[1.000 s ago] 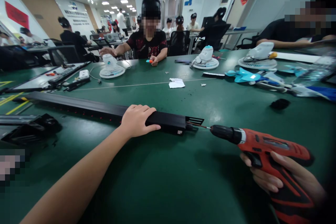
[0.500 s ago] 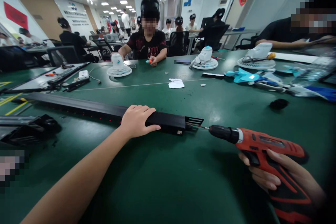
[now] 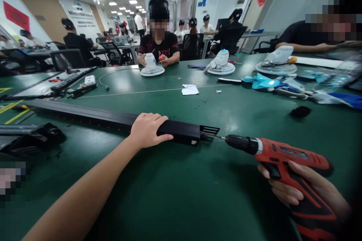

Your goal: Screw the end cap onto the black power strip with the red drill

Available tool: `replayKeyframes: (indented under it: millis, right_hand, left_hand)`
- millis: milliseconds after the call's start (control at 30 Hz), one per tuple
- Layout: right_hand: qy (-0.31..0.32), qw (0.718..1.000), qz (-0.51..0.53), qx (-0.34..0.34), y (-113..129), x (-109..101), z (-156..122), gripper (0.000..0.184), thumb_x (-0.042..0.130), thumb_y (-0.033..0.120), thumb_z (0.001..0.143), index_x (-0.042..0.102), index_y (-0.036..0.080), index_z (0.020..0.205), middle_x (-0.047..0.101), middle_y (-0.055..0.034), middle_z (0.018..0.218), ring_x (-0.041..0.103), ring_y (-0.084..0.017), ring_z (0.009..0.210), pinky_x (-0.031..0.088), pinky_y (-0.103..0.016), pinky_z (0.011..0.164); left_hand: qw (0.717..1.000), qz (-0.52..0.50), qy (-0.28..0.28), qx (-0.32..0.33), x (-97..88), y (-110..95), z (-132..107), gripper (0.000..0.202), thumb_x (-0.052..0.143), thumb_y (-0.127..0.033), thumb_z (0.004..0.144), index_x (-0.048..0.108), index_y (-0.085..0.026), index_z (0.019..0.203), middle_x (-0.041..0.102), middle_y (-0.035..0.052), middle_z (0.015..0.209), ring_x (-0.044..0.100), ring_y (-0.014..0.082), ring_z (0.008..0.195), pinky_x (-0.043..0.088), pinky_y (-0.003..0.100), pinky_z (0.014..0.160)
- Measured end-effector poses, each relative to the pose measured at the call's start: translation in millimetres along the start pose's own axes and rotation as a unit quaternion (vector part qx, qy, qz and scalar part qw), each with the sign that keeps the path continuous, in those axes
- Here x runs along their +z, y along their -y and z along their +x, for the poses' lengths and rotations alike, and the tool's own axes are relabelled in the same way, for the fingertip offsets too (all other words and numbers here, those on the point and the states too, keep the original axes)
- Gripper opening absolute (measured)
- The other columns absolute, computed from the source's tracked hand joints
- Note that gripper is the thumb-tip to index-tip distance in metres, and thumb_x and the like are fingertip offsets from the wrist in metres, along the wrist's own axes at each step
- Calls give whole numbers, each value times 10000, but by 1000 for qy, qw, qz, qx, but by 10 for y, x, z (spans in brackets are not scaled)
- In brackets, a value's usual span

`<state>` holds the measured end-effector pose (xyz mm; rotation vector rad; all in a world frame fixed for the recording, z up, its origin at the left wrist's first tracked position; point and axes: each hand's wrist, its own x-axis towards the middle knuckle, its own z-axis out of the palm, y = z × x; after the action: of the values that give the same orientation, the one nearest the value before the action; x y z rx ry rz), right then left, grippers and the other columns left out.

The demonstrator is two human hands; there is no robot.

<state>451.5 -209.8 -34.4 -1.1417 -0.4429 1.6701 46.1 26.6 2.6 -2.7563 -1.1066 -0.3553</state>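
My left hand (image 3: pixel 148 131) is wrapped over the near end of a long black bar-shaped housing (image 3: pixel 183 131), thumb along its front side. The housing lies on the green table (image 3: pixel 169 196) and stretches away to the left. From its right end sticks out a slotted black plate (image 3: pixel 209 130). My right hand (image 3: pixel 291 188) grips the handle of a red and black cordless drill (image 3: pixel 291 154). The drill points left, and its long thin bit (image 3: pixel 216 136) reaches the housing's right end; the bit's tip is hidden there.
Across the table a person (image 3: pixel 160 45) holds a white fan (image 3: pixel 152 66). Two more fan units (image 3: pixel 221 64) stand at the back right, near blue fan blades (image 3: pixel 260 81). Paper scraps (image 3: pixel 190 89) lie mid-table. Black parts (image 3: pixel 31 137) lie at the left, and a black tuft (image 3: pixel 300 112) at the right.
The person opposite has drawn the white fan to the right, in front of their body. My hands, the drill and the black housing have barely moved.
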Motion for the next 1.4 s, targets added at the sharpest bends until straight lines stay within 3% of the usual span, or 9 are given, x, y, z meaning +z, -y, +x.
replayKeyframes:
  millis: [1000,1400]
  right_hand:
    - [26,1000,9,10,7,-117,41,484,760,639,886,779,156,904,463,0,518,364,-137,455,379,-297,478]
    - [27,1000,12,-9,-17,-45,17,462,809,601,864,807,141,910,516,-25,514,381,-137,463,398,-288,477]
  left_hand:
    - [1000,-4,-9,5,15,7,-2,672,486,-830,996,682,-277,1324,780,81,1191,707,312,1046,468,488,990]
    - [1000,4,-6,7,9,14,1,684,489,-831,995,683,-266,1328,780,83,1191,710,312,1046,468,484,987]
